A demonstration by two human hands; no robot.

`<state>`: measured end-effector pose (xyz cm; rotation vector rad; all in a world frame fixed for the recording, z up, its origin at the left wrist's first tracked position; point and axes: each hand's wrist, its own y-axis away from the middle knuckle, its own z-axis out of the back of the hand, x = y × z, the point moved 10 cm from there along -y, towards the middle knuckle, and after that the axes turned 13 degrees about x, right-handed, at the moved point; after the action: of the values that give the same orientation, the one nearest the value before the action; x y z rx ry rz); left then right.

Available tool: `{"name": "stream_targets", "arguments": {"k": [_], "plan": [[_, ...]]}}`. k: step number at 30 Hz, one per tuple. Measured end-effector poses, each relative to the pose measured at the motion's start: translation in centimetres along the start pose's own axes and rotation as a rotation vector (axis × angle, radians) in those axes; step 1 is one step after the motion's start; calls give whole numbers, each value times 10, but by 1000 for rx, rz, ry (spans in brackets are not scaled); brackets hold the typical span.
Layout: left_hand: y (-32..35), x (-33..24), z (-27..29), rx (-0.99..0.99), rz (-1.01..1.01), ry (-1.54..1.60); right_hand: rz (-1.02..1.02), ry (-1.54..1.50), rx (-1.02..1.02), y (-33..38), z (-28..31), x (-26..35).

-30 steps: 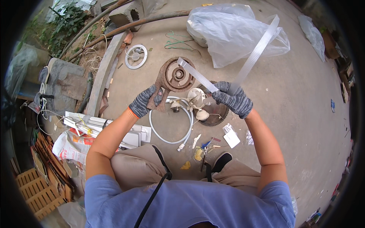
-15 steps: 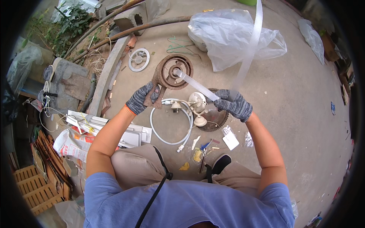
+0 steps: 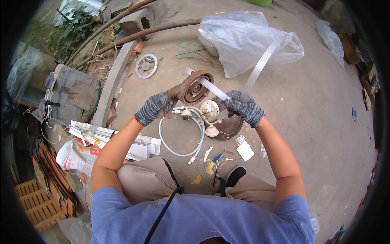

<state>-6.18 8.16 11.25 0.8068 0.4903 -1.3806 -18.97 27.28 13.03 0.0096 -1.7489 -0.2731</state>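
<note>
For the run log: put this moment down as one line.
left hand: grips rusty round metal part | right hand: holds white strap | below: white hose, toothed disc on concrete

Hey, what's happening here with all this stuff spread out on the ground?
A person crouched on a concrete floor wears grey knit gloves. The left hand grips a rusty round metal part, held up off the ground. The right hand pinches a long white plastic strap that runs across the rusty part and also trails up toward a clear plastic bag. Below the hands lie a white hose, white fittings and a toothed disc.
</note>
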Motion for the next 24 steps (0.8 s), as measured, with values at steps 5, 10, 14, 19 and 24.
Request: {"name": "stream_targets", "arguments": {"k": [5,10,14,19,24], "plan": [[2,-71,-20,-11,-256,-515,78,-165,-272,-5,18,-8],[6,-86,-3,-289,-234,-498,73,-118,-210,-10,14,-18],[-5,-88,-16,-178,-207,-616,7,-247,26,-26,12,-52],[-7,-62,-41,-85,-115,-527,173,-738,-155,-16,-6,-36],[-13,-41,-67,51,-105,-362,37,28,-181,-20,3,-28]]}}
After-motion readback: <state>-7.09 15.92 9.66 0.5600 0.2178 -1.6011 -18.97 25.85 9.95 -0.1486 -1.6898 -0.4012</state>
